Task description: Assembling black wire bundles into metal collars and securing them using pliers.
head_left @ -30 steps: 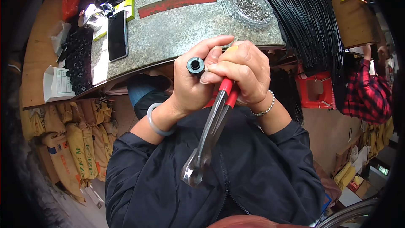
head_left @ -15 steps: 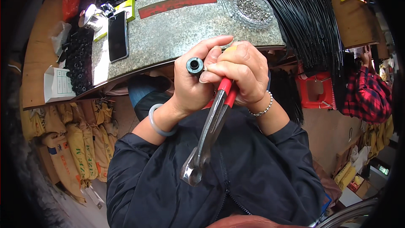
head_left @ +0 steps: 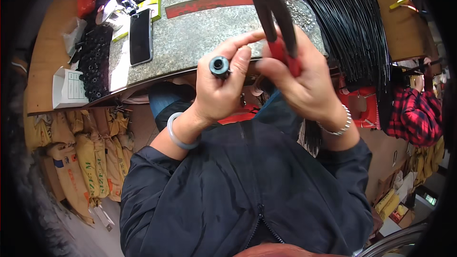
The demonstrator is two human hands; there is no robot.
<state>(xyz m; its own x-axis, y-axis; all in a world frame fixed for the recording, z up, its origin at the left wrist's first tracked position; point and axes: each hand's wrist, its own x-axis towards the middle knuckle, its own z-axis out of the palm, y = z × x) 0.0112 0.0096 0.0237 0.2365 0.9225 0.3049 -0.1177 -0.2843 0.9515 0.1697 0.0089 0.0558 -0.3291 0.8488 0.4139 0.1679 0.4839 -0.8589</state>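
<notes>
My left hand (head_left: 221, 78) is closed around a dark tubular part (head_left: 219, 66), whose round, hollow end faces up between thumb and fingers. In my right hand (head_left: 304, 78) is a pair of red-handled pliers (head_left: 273, 12). Their dark metal arms point up and away over the worktop, and the head reaches the top edge of the picture. My right fingers are blurred by motion and partly hidden behind the red grips. The hands are close together but apart, just in front of the worktop's near edge.
On the grey worktop (head_left: 190, 38) lie a phone (head_left: 141, 38), a red flat strip (head_left: 209, 4) and a dish of small metal pieces (head_left: 304, 14). Long black rods (head_left: 350, 24) lie at right. Black parts (head_left: 93, 62) and a white box (head_left: 69, 88) are at left. A person in plaid (head_left: 416, 116) sits at right.
The pliers have swung from pointing down toward my chest to pointing up over the worktop. My right hand has moved right, away from my left hand, which still holds the tubular part.
</notes>
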